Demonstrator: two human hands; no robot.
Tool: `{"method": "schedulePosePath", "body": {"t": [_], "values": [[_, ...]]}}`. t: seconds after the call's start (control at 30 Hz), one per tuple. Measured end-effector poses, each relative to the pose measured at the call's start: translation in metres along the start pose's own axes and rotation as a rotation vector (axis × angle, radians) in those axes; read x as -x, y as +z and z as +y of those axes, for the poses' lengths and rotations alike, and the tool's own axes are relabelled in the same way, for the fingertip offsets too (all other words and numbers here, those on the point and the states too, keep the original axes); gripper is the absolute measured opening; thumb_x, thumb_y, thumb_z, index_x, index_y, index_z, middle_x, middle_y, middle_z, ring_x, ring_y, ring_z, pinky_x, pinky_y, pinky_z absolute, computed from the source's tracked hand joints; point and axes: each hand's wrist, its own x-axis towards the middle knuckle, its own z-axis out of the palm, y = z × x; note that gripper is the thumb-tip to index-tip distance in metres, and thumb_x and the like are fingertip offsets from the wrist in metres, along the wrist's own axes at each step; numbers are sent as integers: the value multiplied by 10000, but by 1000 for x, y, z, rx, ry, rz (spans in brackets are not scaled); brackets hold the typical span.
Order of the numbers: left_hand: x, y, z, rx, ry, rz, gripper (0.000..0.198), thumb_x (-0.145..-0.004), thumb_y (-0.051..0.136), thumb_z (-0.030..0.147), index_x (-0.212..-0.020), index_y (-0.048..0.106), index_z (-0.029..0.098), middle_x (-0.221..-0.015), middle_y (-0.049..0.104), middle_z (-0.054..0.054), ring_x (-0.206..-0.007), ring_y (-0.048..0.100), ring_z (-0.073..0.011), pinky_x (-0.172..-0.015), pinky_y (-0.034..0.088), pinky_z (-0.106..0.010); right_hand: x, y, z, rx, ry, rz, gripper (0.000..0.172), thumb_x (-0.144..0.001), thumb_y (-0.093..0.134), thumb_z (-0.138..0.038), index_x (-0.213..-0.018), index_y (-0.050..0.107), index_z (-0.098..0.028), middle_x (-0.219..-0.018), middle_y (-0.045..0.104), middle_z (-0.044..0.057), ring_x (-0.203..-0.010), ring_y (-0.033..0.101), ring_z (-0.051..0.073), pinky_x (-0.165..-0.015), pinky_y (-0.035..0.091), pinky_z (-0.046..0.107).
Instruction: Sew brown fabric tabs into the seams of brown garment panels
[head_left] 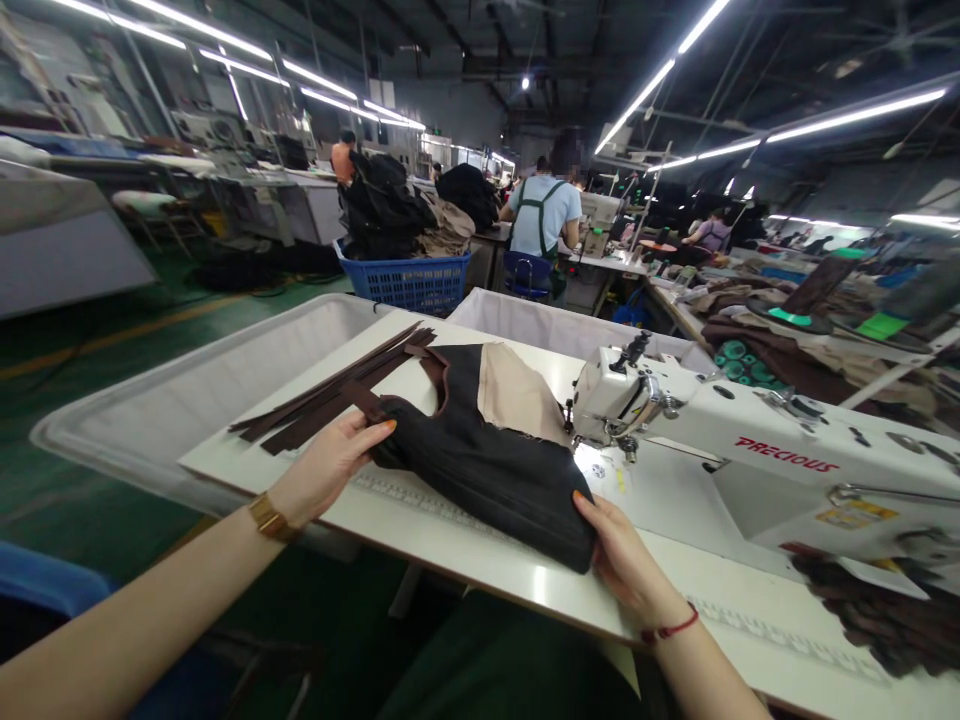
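A black fabric garment piece (480,465) with brown edging and a beige panel (517,390) lies across the white sewing table. My left hand (337,455) pinches its left end, where a brown strap (361,397) joins it. At the lower right corner, my right hand (616,548) grips the black cloth between thumb and fingers. The sewing machine head (619,395) stands just right of the piece, and the cloth's upper right edge reaches close to its needle area. Several dark brown fabric strips (315,405) lie behind my left hand.
White bins (187,370) flank the table's far side. Beyond stands a blue basket (409,280) heaped with dark cloth. A co-worker (541,215) sits facing away at another machine. Ruffled brown pieces (885,610) lie at the right. A ruler (442,508) runs along the table's front.
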Motion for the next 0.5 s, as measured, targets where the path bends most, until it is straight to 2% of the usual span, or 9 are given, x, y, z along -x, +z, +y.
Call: {"method": "schedulePosePath", "body": {"t": [0.13, 0.2, 0.33, 0.5], "values": [[8, -19, 2, -27, -43, 4, 257, -724, 780, 365, -869, 695, 171, -974, 728, -53, -952, 659, -226, -801, 543, -283, -2, 2, -2, 7, 14, 25, 370, -778, 738, -403, -1070, 709, -178, -1096, 715, 95, -1063, 651, 272, -976, 483, 404], [10, -24, 3, -22, -45, -17, 263, -741, 766, 384, -887, 703, 175, -990, 729, -53, -957, 660, -217, -827, 536, -284, -3, 3, -2, 23, 6, 44, 386, -791, 723, -409, -1101, 698, -180, -1115, 708, 99, -1088, 638, 275, -990, 473, 415], [12, -28, 5, -13, -18, -64, 301, -769, 731, 436, -925, 720, 178, -998, 733, -64, -948, 667, -231, -915, 512, -359, -5, 0, -1, 102, -6, 90, 446, -777, 725, -439, -1134, 682, -176, -1127, 700, 117, -1109, 624, 296, -996, 465, 450], [17, -32, 10, -33, 3, -112, 309, -776, 732, 408, -993, 732, 188, -1024, 731, -72, -996, 655, -257, -990, 463, -414, -5, -15, -2, 337, -87, 167, 435, -705, 747, -481, -1056, 713, -226, -1130, 693, 118, -1116, 606, 363, -956, 486, 506]]}}
